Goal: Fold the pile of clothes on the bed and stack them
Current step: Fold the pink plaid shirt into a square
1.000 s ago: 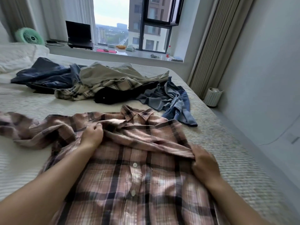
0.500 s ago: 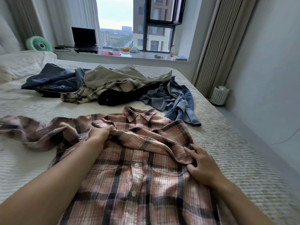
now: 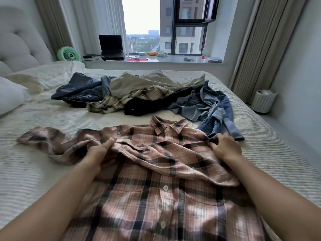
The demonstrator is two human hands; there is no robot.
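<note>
Both hands pinch pink plaid shirt [image 3: 156,171], spread buttons-up near me on bed [image 3: 34,180]: left hand [image 3: 100,150] at bunched left sleeve, right hand [image 3: 225,146] at right shoulder. Unfolded pile [image 3: 147,96] lies far. Risk: uneven pull skews placket; sleeve folds in creased.

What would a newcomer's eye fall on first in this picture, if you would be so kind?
First, the pink and black plaid button-up shirt spread front-up across the near part of the ribbed cream bedspread, with the left hand and right hand gripping its fabric on either side. Behind it, mid-bed, lies the rumpled pile of unfolded clothes.
</note>
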